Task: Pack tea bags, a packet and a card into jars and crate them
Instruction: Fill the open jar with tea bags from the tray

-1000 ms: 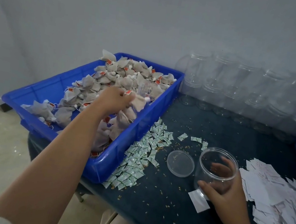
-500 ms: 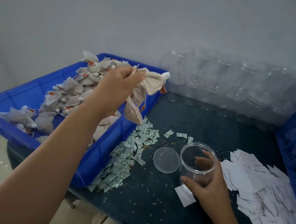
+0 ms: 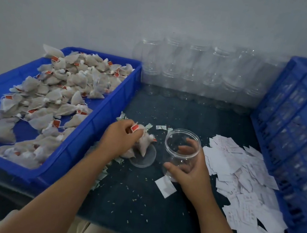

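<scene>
At nine o'clock, a shallow blue plastic tray (image 3: pixel 91 127) heaped with grey mesh tea bags (image 3: pixel 69 84), red-tagged. Near centre, left hand (image 3: pixel 119 141), fingers clenched round a bunch (image 3: pixel 143 144) of those bags, low over a round clear plastic lid (image 3: pixel 147 160) on the dark desk (image 3: pixel 135 203). Just at its three o'clock, an open clear plastic jar (image 3: pixel 174 157), nothing visible inside, right hand (image 3: pixel 192 174) fingers wrapped round its wall. At twelve o'clock, stacked empty clear jars (image 3: pixel 192 74). At four o'clock, a heap of white paper cards (image 3: pixel 242 181). At three o'clock, a tall blue plastic crate (image 3: pixel 294 141). Step in hand, seemingly: loading tea bags. Next, probably: carry bunch over the jar mouth, release clear of the rim.
</scene>
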